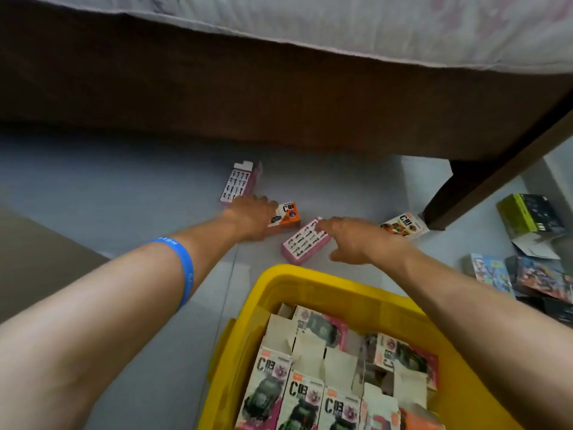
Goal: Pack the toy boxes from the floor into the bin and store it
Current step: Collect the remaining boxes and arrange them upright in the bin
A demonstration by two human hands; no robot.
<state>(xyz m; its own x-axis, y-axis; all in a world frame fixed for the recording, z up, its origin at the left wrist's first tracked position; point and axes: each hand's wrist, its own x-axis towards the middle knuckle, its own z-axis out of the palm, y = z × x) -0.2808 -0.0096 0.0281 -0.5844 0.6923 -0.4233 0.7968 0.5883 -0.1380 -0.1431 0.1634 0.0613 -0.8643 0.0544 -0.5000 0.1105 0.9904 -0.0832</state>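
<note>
Loose card packs (514, 276) and bed leg (465, 193) beside scattered toy boxes (305, 242)

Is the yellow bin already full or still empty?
Mostly full: toy boxes stand packed side by side inside the yellow bin, reaching near its rim.

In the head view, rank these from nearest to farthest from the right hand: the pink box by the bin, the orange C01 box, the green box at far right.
From the right hand:
1. Pink box, just to its left, under the fingertips.
2. Orange C01 box, further left, under the left hand.
3. Green box, far right, past the bed leg.
</note>
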